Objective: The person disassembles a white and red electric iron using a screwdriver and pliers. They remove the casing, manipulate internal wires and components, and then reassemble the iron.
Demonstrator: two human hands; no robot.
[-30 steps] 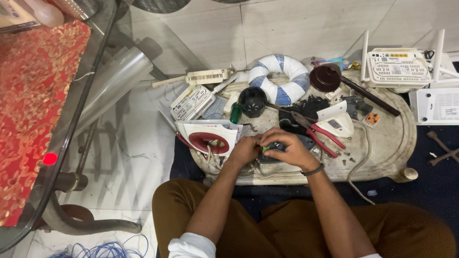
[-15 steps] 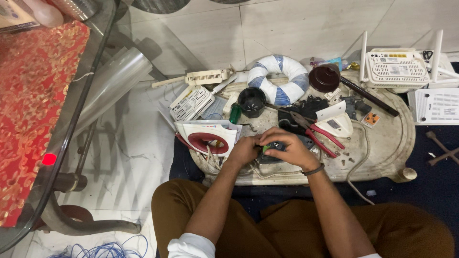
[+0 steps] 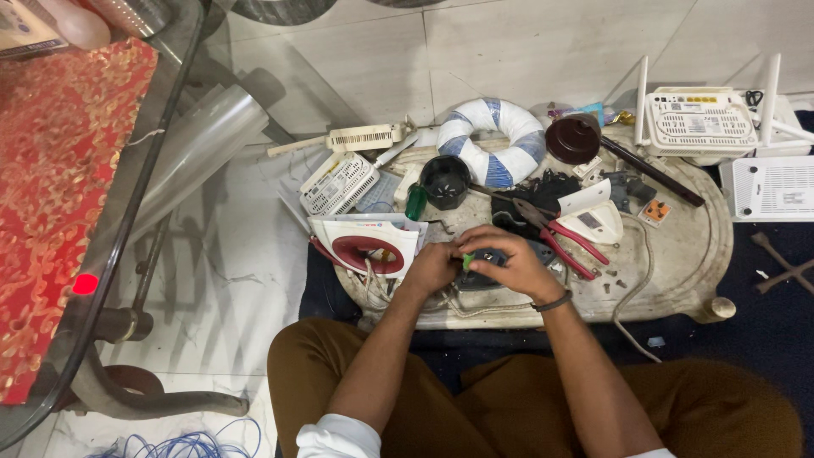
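Both hands meet over a small dark device (image 3: 485,265): left hand (image 3: 431,268) steadies, right hand (image 3: 509,263) curled fingers grip it, green piece (image 3: 467,260) between; likely mid-assembly, needing fine pressing

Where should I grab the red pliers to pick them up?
Probably by the two red handles of the pliers, coming from the right. They point away toward bare table, while the dark nose end lies among black parts close to the right hand.
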